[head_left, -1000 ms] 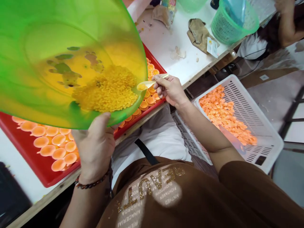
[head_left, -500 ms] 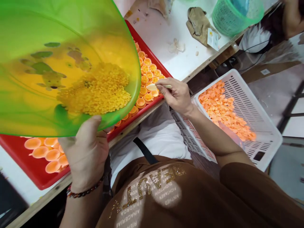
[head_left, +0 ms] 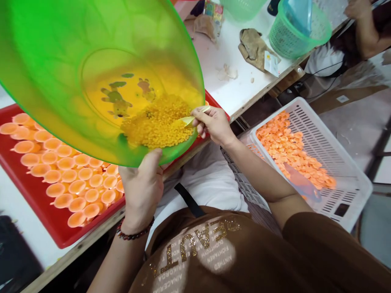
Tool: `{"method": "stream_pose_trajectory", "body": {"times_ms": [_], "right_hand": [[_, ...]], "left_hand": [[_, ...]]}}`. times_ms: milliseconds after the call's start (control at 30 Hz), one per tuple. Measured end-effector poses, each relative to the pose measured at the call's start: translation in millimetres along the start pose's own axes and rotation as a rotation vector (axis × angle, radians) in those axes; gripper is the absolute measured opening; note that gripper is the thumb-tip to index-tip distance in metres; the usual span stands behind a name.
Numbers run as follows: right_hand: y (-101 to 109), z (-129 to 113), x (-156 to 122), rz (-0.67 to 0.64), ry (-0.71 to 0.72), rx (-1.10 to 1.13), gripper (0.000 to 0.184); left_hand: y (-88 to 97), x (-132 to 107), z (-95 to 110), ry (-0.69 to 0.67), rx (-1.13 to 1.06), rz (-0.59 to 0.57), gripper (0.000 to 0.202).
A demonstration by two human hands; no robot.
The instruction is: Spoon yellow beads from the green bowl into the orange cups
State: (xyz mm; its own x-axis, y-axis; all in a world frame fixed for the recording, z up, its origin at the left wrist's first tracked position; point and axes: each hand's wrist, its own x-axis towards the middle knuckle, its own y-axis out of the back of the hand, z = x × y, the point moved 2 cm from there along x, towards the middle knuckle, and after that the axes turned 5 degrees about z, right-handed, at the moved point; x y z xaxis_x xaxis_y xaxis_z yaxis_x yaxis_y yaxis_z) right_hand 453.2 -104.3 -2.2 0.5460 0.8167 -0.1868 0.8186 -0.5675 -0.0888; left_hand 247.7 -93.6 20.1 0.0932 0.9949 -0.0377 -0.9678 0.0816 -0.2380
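My left hand (head_left: 142, 185) grips the near rim of a large green basin (head_left: 146, 36), thumb on the inside, and holds it tilted above a red tray (head_left: 58, 234). Inside the basin lies a heap of small yellow beads or pellets (head_left: 161, 130). My right hand (head_left: 212, 122) pinches a small pale spoon (head_left: 195, 118), whose bowl end dips into the yellow heap near the basin's right side. Rows of small orange cups (head_left: 69, 176) fill the visible part of the tray; the basin hides the rest.
Right of my body stands a white plastic basket (head_left: 320, 138) with loose orange pieces (head_left: 290, 142). On the white table (head_left: 224, 89) lie a brown glove (head_left: 253, 47) and a green basket (head_left: 285, 38). Another person's arm (head_left: 368, 30) shows at top right. A dark object (head_left: 16, 248) sits at lower left.
The spoon has moved from over the tray's cups into the yellow heap. My left hand has brought the basin rightward, uncovering more cups on the left.
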Motion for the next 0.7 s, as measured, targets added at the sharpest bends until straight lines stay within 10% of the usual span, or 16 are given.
{"method": "stream_pose_trajectory", "body": {"times_ms": [267, 700], "right_hand": [[47.7, -11.9, 3.5, 0.078, -0.041, 0.066, 0.04], [72.1, -17.2, -7.9, 0.079, 0.663, -0.58, 0.038]], "left_hand": [[11.8, 6.1, 6.6, 0.055, -0.057, 0.085, 0.029], [14.4, 10.3, 11.3, -0.002, -0.105, 0.095, 0.036]]}}
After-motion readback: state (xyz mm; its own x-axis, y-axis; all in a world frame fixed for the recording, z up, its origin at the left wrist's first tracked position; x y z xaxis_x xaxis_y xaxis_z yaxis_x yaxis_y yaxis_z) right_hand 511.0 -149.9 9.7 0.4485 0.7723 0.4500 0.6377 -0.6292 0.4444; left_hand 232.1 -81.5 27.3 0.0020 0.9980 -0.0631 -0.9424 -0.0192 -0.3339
